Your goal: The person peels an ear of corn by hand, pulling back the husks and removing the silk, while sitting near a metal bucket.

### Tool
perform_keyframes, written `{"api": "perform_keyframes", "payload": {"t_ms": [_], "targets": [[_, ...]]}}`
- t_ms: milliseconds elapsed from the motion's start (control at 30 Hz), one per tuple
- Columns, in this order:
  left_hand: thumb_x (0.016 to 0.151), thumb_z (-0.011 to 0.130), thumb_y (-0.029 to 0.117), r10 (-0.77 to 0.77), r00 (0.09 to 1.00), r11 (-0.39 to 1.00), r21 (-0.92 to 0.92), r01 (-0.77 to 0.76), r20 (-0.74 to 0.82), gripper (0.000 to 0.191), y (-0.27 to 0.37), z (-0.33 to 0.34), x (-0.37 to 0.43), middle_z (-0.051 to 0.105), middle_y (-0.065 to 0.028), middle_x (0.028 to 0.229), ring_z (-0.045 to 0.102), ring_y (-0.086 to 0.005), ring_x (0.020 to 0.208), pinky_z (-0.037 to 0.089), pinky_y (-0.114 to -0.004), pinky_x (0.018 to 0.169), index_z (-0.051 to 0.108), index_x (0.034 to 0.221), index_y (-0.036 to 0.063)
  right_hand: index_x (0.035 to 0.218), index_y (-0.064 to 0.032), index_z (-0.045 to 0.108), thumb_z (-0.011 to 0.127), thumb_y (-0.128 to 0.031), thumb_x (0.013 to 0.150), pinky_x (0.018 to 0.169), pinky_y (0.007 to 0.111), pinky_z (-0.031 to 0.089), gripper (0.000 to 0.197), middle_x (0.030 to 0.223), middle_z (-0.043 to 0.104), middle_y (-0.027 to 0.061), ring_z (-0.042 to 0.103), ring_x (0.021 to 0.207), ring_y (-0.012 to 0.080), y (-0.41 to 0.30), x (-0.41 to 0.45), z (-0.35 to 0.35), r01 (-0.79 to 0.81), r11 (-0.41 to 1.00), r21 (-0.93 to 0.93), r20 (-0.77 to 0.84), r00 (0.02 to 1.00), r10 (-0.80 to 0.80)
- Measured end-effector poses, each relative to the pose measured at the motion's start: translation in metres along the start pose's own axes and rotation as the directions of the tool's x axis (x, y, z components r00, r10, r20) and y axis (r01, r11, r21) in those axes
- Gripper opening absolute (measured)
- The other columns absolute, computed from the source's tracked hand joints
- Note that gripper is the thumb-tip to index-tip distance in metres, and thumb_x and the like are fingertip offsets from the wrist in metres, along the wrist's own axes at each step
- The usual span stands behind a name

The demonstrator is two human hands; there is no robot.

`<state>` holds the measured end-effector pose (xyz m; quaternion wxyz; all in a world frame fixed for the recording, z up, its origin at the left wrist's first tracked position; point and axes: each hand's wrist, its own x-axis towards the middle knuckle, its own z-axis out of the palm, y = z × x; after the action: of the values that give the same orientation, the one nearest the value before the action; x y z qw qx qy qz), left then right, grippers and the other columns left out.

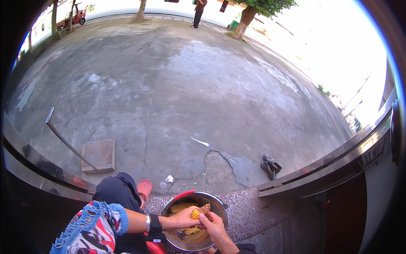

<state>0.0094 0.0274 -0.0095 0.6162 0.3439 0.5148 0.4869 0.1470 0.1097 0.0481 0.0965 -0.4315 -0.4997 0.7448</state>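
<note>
Both of my hands are over a steel bucket (pixel 224 209) with a red grip on its handle. Held in my left hand (pixel 182 219) is a partly shelled ear of corn (pixel 195 214), its yellow kernels showing beside a bare, brownish end. My right hand (pixel 215 226) meets it from the other side, with the thumb and fingers closed on the ear. Below them, several yellowish corn cobs (pixel 183 207) lie inside the bucket. My hands hide part of what is in there.
A metal rod (pixel 68 137) rises from a square block (pixel 99 155) at left. Dark shoes (pixel 270 167) sit by the right door frame (pixel 320 171). White litter (pixel 169 178) and a white cone-shaped piece (pixel 200 142) lie on the concrete. A person (pixel 199 14) stands far off near a tree (pixel 247 20).
</note>
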Motion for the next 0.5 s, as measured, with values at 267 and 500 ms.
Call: {"api": "perform_keyframes", "payload": {"t_ms": [267,500], "targets": [[0.079,0.067,0.022,-0.048,0.996,0.996,0.068,0.053,-0.069,0.047,0.021,-0.002,-0.009,0.059,-0.0084,0.095,0.057,-0.0132,0.085,0.048,-0.028,0.073,0.048,0.114,-0.0022,0.100,0.0035,0.060,0.069,-0.020,0.084,0.060,0.022,0.051,0.030,0.084,0.065,0.0075,0.063,0.072,0.0116,-0.001,0.001,-0.004,-0.027,0.998,-0.049,-0.100,0.995,0.022],[0.077,0.071,0.027,-0.133,0.987,0.979,0.144,0.145,-0.086,0.043,0.016,-0.001,-0.009,0.060,-0.0102,0.090,0.057,-0.0162,0.084,0.048,-0.031,0.072,0.051,0.103,-0.0006,0.089,-0.0001,0.060,0.073,-0.014,0.080,0.058,0.023,0.052,0.020,0.077,0.065,0.0072,0.063,0.065,0.0118,0.007,0.004,-0.007,0.062,0.992,-0.106,-0.145,0.986,-0.077]]}}
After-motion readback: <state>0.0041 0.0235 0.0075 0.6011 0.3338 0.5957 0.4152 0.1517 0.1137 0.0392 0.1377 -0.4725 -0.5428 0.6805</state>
